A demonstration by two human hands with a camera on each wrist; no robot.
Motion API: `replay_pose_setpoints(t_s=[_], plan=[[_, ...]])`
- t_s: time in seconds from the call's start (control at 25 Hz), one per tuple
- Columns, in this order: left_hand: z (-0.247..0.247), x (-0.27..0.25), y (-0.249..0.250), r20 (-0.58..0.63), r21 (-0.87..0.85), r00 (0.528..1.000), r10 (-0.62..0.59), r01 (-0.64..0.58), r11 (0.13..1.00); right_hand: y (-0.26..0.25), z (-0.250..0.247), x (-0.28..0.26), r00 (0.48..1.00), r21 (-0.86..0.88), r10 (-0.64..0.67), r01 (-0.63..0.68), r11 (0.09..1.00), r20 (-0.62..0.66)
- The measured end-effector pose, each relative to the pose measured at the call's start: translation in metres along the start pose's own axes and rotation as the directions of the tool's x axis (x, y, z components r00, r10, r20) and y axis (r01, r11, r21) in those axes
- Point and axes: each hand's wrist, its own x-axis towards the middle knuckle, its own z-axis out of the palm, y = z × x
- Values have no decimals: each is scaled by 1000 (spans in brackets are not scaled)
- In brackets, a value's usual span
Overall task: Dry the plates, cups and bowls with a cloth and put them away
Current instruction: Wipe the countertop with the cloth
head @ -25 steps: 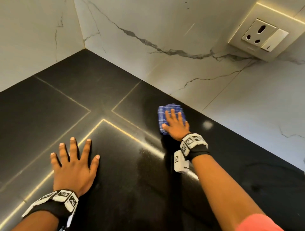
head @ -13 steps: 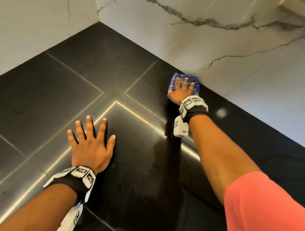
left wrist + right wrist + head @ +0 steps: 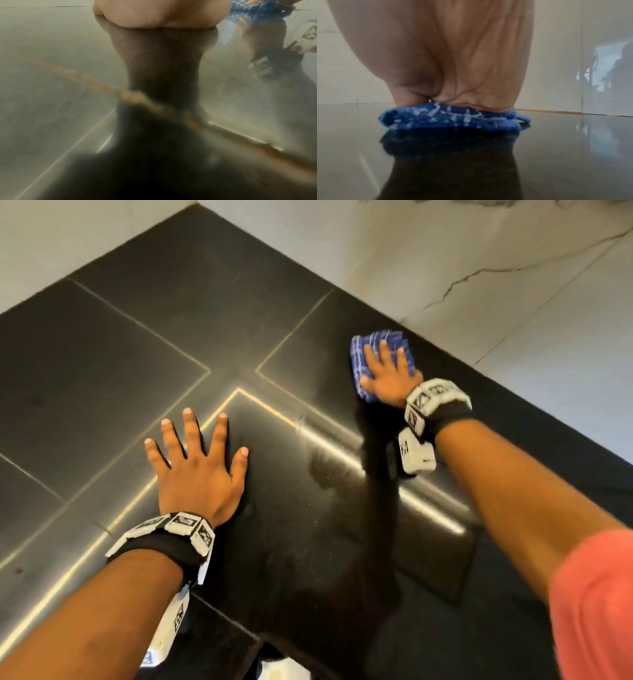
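Note:
A folded blue-and-white checked cloth [image 3: 379,350] lies flat on the black countertop [image 3: 137,344] close to the marble wall. My right hand [image 3: 388,369] presses on it with straight, spread fingers; in the right wrist view the palm [image 3: 453,60] bears down on the cloth [image 3: 452,119]. My left hand [image 3: 197,460] rests flat on the bare counter to the left, fingers spread and holding nothing; the left wrist view shows only the heel of that hand [image 3: 154,14] on the glossy surface. No plates, cups or bowls are in view.
White marble walls [image 3: 445,261] meet the counter at the back and right, forming a corner at the top left. Thin light seams [image 3: 267,405] cross the dark slabs. A wet smear [image 3: 325,470] lies between my hands.
The view has tilted down, so the wall socket has left the frame. My right hand with the cloth has slid slightly along the counter near the wall. The left hand stays flat.

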Motion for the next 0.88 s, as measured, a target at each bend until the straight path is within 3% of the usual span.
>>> replay_pose_setpoints(t_s=[0.08,0.12,0.16,0.2,0.28,0.36,0.44,0.48,0.52,0.56,0.68,0.76,0.8,0.88], plan=[[2,1,2,3,3,1000,-5,5,1000,-12,6,13,999,39,47,-46,998,-17],[2,0,1,7,8,1000,-14,14,1000,-21,20,3,996,-19,21,-23,1000,-91],[1,0,0,11,15,1000,-16,15,1000,-34,42,-17,968,-98,-35,11,995,-247],[0,1,1,18,10,1000,-8,8,1000,-49,64,-48,948,-176,-111,59,983,-298],[-6,-1,5,37,-23,999,2,-1,1000,-74,112,-132,905,-261,-355,292,920,-237],[-9,-3,4,53,-26,999,14,-13,1000,-88,153,-221,824,-318,-546,483,816,-151],[-9,-2,2,63,-34,998,25,-23,999,-85,166,-274,784,-302,-621,589,750,-14],[-8,-2,1,59,-40,998,30,-27,999,-74,162,-277,750,-308,-662,626,716,-15],[-7,-2,0,55,-44,998,29,-27,999,-61,157,-264,754,-321,-657,623,713,5],[-7,-1,0,54,-44,998,30,-28,999,-52,147,-243,797,-311,-603,581,752,32],[-4,-2,-1,42,-44,999,28,-27,999,-40,99,-153,951,-213,-266,230,950,-157],[-5,-2,1,43,-28,998,39,-38,999,-40,65,-106,999,-5,-32,32,999,-42],[-4,-1,1,48,-23,998,37,-36,999,-50,57,-97,1000,36,1,-1,999,-11],[-5,-1,0,76,-26,997,25,-24,999,-77,71,-112,997,-18,-62,61,998,-41]])
